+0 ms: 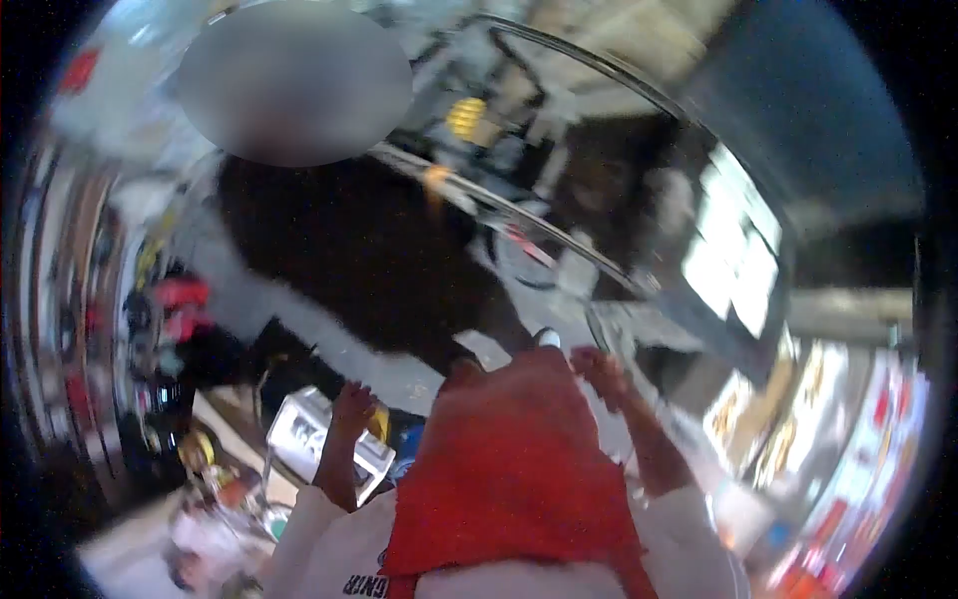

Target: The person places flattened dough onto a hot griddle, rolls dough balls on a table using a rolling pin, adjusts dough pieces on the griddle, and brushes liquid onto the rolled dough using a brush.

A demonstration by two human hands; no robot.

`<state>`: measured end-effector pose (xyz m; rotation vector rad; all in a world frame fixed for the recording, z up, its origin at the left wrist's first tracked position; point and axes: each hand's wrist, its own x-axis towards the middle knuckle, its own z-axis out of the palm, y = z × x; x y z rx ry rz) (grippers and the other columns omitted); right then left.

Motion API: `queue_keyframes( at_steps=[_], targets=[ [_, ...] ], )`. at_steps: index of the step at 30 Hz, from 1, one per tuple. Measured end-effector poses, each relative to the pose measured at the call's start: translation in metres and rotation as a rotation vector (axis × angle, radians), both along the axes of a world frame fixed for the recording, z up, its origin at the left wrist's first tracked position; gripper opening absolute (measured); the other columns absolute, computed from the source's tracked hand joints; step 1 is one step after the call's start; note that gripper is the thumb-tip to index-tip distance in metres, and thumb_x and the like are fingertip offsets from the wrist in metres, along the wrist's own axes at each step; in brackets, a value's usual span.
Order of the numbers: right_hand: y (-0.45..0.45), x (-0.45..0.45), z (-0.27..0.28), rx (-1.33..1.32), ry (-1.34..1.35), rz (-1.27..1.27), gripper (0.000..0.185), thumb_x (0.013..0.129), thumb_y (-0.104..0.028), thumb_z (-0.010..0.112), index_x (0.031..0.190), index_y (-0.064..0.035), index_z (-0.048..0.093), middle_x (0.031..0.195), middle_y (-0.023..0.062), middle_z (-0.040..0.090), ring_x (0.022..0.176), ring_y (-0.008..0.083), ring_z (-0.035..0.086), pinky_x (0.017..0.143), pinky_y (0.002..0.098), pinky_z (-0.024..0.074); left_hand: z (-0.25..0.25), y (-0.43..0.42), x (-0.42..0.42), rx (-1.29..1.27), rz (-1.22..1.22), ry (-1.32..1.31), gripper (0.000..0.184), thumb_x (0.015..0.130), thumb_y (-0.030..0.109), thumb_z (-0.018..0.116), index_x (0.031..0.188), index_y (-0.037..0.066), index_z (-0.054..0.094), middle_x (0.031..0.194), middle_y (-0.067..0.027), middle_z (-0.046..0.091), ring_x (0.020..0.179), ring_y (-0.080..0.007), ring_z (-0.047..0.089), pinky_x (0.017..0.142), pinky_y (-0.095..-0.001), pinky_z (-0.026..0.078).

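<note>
My left hand (354, 407) is low on the left, its blurred fingers loosely apart. Behind and beside it stands a white printed box (299, 436). A yellow object (379, 424) shows right at the hand's edge; whether they touch I cannot tell. On the other side of my red apron (514, 449), my right hand (597, 371) hangs with its fingers outstretched and nothing visible in them. The nearest thing to it is the lower end of a dark, metal-edged structure (689, 309).
A person in dark clothing (349, 250) stands close in front, left of centre. A long metal rail (519, 215) runs diagonally past them. Crowded shelves (90, 299) line the left side. A red object (183, 304) and shelving with goods (868, 459) also show, all smeared by motion.
</note>
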<state>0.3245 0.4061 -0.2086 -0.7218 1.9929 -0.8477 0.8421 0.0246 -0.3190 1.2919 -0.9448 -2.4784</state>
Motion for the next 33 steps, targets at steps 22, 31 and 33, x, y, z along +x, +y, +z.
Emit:
queue_keyframes(
  at_steps=[22, 31, 33],
  targets=[
    [-0.670, -0.139, 0.071, -0.455, 0.294, 0.518, 0.029, 0.096, -0.019, 0.070, 0.121, -0.0031, 0.066, 0.108, 0.0136, 0.071, 0.094, 0.0229, 0.069, 0.084, 0.0343, 0.0547, 0.004, -0.251, -0.062, 0.020, 0.522, -0.192, 0.025, 0.097, 0.030, 0.063, 0.113, 0.011, 0.066, 0.096, -0.0028, 0.070, 0.076, -0.0130, 0.067, 0.054, -0.0273, 0.046],
    [-0.888, -0.161, 0.076, -0.616, 0.669, 0.398, 0.047, 0.094, -0.023, 0.070, 0.134, -0.0045, 0.056, 0.127, 0.0192, 0.061, 0.114, 0.0340, 0.061, 0.097, 0.0441, 0.0497, 0.173, -0.573, -0.209, -0.584, 0.261, -0.405, 0.034, 0.103, 0.033, 0.058, 0.123, 0.006, 0.063, 0.109, -0.0064, 0.072, 0.101, -0.0155, 0.067, 0.085, -0.0301, 0.051],
    [-0.954, -0.167, 0.072, -0.383, 0.965, 0.255, 0.050, 0.094, -0.022, 0.067, 0.138, -0.0066, 0.051, 0.130, 0.0195, 0.058, 0.125, 0.0390, 0.053, 0.105, 0.0489, 0.0432, 0.177, -0.661, -0.246, -0.727, 0.111, -0.228, 0.038, 0.104, 0.033, 0.057, 0.127, 0.004, 0.062, 0.116, -0.0072, 0.071, 0.109, -0.0176, 0.066, 0.092, -0.0336, 0.051]
  ],
)
